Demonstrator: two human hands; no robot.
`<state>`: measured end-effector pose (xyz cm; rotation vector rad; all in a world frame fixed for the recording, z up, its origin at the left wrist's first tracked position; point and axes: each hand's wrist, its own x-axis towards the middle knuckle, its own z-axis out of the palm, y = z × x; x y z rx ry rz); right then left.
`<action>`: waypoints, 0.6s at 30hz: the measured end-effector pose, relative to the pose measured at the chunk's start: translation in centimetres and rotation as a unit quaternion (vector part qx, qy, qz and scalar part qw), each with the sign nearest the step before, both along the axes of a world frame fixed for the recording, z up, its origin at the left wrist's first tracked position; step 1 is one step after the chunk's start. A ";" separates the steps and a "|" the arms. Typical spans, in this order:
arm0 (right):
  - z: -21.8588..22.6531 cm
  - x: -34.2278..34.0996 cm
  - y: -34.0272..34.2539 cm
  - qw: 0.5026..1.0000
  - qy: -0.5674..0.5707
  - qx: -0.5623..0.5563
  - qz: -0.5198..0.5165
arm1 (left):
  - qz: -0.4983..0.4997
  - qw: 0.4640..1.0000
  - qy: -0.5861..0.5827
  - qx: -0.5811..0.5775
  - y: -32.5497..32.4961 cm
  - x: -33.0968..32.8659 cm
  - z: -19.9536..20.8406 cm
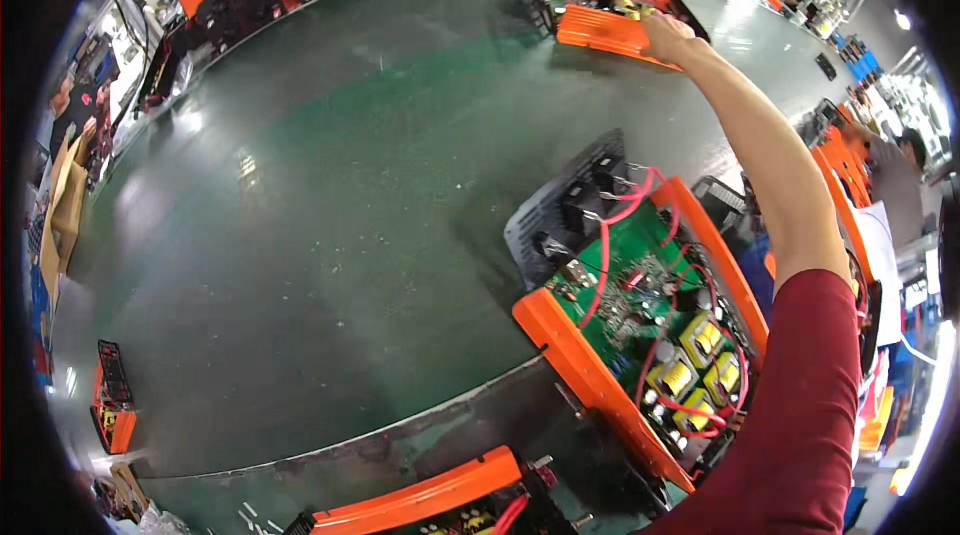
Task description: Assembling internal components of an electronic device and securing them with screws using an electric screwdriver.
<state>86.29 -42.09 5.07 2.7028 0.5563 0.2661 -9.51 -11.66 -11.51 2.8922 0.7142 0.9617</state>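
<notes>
My right arm, in a dark red sleeve, stretches far across the table. At its end, my right hand (667,37) is closed on the near right end of an open orange-cased electronic unit (603,31). Circuit parts show inside that unit; the fingertips are partly hidden. Under my forearm, nearer to me, sits a larger open orange-cased unit (575,350) with a green circuit board (625,245), yellow-wrapped transformers (673,377) and red wires (604,270). Its black end panel (520,235) leans outward at the far end. My left hand is out of view.
Another orange-cased unit (420,495) lies at the near edge. A small orange and black unit (115,415) stands at far left, below a cardboard box (68,200). Black and orange units (240,5) line the far edge. A person (895,180) is at the right.
</notes>
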 end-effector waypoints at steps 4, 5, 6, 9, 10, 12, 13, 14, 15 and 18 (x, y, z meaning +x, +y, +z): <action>-2.1 2.8 0.7 0.999 -0.033 -0.026 0.012 | 0.044 0.996 0.000 -0.078 -1.5 2.4 1.0; -2.5 2.9 1.2 0.998 -0.048 -0.026 0.017 | 0.056 0.994 0.000 -0.095 -1.8 3.0 1.4; -2.6 2.7 1.1 0.996 -0.077 -0.008 0.047 | 0.066 0.991 0.000 -0.112 -2.1 3.5 1.9; -1.5 3.2 1.0 0.994 -0.071 -0.013 0.081 | 0.087 0.983 -0.009 -0.163 -2.2 5.6 3.0; -1.3 2.9 1.1 0.993 -0.063 -0.001 0.100 | 0.093 0.979 -0.012 -0.182 -2.5 6.2 3.3; -1.6 1.8 1.7 0.987 -0.070 0.034 0.142 | 0.101 0.970 -0.022 -0.220 -3.0 7.4 4.1; -1.8 0.2 3.3 0.987 -0.056 0.043 0.144 | 0.108 0.966 -0.027 -0.234 -3.5 8.0 4.6; -1.3 -1.7 4.1 0.987 -0.045 0.048 0.143 | 0.111 0.961 -0.035 -0.251 -3.6 8.5 4.8; -2.0 -1.3 3.8 0.978 -0.040 0.065 0.193 | 0.113 0.956 -0.044 -0.267 -3.8 8.9 5.0; -2.3 -7.2 7.4 0.985 -0.010 0.038 0.169 | 0.129 0.943 -0.070 -0.299 -4.5 10.7 7.0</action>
